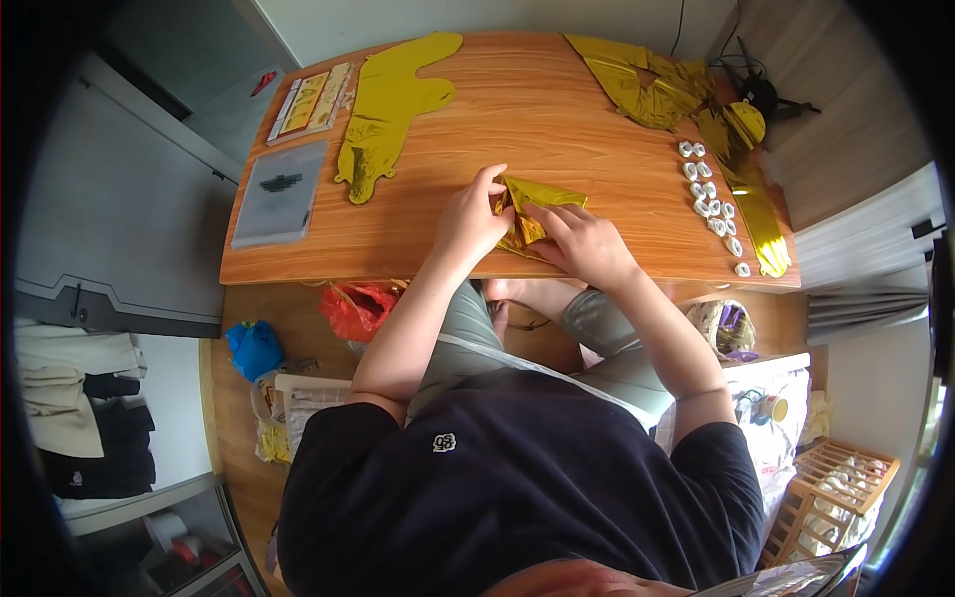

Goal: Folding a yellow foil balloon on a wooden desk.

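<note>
A folded gold foil balloon [543, 197] lies on the wooden table near its front edge, between my hands. My left hand [473, 216] grips its left side, with the thumb against the foil and the index finger raised along its upper left edge. Across the right part, my right hand [585, 242] presses with bent fingers, gripping the foil; its thumb is partly hidden. Another flat gold foil balloon [393, 99] is spread out at the far left. More gold foil balloons [617, 75] lie at the far right, one long piece running down the right edge.
Several small white coils [700, 189] stand in rows at the table's right. A clear plastic sleeve [282, 194] with a dark item and a flat patterned box [310, 102] lie at the left. Below the table are a red bag [358, 310] and a blue bag [254, 348].
</note>
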Demonstrator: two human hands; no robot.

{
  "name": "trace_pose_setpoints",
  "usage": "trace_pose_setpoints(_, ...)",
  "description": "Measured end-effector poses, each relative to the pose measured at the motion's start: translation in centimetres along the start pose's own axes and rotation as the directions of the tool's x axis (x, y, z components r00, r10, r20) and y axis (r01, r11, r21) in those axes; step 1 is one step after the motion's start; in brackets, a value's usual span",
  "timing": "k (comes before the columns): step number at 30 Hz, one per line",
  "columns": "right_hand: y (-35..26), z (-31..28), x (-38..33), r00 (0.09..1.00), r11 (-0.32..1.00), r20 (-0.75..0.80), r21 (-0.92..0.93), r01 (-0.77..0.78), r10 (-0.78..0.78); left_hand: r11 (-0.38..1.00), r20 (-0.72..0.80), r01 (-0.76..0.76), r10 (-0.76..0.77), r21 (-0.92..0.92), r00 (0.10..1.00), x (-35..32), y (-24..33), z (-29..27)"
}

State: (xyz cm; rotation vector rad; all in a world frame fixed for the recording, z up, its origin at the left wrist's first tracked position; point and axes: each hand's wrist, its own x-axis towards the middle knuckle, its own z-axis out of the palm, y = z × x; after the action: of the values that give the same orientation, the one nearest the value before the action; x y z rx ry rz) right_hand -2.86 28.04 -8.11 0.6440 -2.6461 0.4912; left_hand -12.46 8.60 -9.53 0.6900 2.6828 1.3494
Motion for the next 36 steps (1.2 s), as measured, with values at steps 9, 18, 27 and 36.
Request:
trace_pose_setpoints(9, 0.5, 1.1, 0.0, 0.921, 0.925, -0.128, 0.152, -0.349, 0.368, 0.993, -0.024, -0.075, 0.077, 0.091, 0.997, -0.1, 0.0, 1.0)
trace_pose_setpoints(18, 0.6, 1.0, 1.1, 0.788, 0.747, -0.101, 0.41, -0.523, 0.607, 0.937, -0.052, -0.293, 0.307, 0.19, 0.95, -0.1, -0.7, 1.3)
trace_pose_setpoints(27, 1.2, 0.9, 1.5, 0.681, 0.613, -0.064, 0.503, -0.609, 0.729, 0.834, 0.085, -0.437, 0.435, 0.339, 0.896, 0.2, -0.1, 0.6)
trace_pose_setpoints(36, -0.8, 1.1, -0.6, 0.943, 0.939, -0.102, 0.178, -0.295, 0.316, 0.963, 0.054, -0.269, 0.268, 0.01, 0.962, 0.4, -0.7, 0.0)
